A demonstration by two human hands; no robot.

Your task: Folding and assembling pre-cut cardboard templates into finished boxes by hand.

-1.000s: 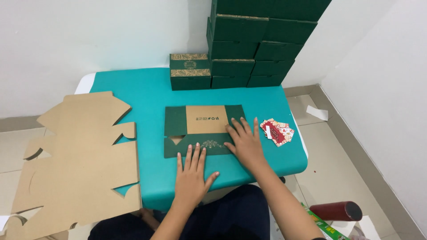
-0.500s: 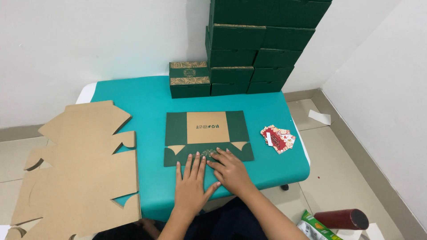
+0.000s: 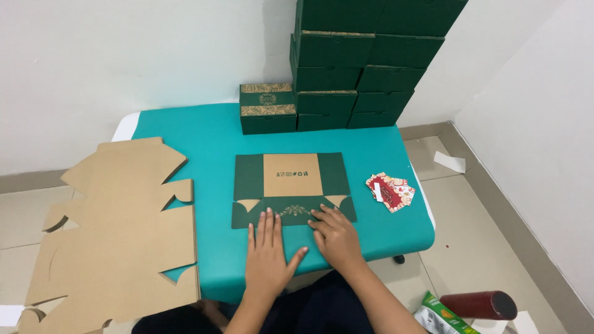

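On the teal table (image 3: 204,133), we press both flat, open hands, left hand (image 3: 267,255) and right hand (image 3: 336,237), grasping nothing, onto the near flap of a green box blank (image 3: 291,187), folded but far from assembled, finished boxes (image 3: 346,62) stacked behind it.

Room evenly and brightly lit from overhead; light soft and diffuse. Faint shadow falls left of the box stack (image 3: 365,62) on the far wall (image 3: 124,62). Hands cast only slight shadows on the teal table (image 3: 204,133). No glare. Focus sharp throughout. Mild wide-angle bending at left and right edges.
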